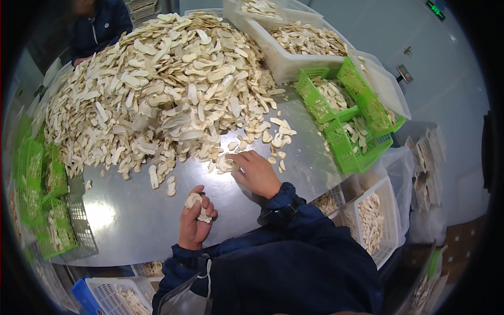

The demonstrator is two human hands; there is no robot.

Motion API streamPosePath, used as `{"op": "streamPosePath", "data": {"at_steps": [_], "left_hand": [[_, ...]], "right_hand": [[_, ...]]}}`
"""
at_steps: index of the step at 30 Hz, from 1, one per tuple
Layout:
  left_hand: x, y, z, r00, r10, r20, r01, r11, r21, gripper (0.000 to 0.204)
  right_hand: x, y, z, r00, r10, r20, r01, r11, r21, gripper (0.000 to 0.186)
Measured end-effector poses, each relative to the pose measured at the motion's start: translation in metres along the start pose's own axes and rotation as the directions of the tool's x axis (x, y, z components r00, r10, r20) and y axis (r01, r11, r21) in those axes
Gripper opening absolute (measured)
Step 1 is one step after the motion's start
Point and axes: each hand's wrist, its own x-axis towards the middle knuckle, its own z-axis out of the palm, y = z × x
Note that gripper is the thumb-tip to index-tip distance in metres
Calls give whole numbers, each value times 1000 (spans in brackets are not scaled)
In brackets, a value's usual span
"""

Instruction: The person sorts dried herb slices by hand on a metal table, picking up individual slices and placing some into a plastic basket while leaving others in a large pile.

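A large heap of pale, dried mushroom slices (157,89) covers the far part of a metal table (126,220). My left hand (194,223) is raised over the near part of the table, its fingers curled round a few mushroom slices (193,200) that show between thumb and fingers. Farther forward and to the right, my right hand (257,174) is at the near edge of the heap. Its thumb and fingertips close on a pale mushroom slice (224,164) there; the contact is partly hidden by the fingers.
Green divided baskets (357,142) with slices stand at the right; more green baskets (58,226) are at the left edge. A white crate (286,60) of slices stands at the back right. Below the table are white crates (388,220). A person (102,26) is across the table.
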Motion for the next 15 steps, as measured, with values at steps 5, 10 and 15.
{"op": "streamPosePath", "data": {"at_steps": [5, 10, 15], "left_hand": [[0, 0, -1, 1000, -12, 15, 12, 1000, -15, 45], [1, -2, -2, 1000, -13, 8, 13, 1000, -13, 44], [2, -2, 0, 1000, -15, 7, 15, 1000, -2, 44]], "right_hand": [[2, 11, -3, 986, 125, -106, -121, 992, 40, 30], [-1, 19, -24, 904, 414, -103, -363, 874, 323, 28], [0, 31, -27, 876, 207, -436, -270, 959, -88, 31]]}}
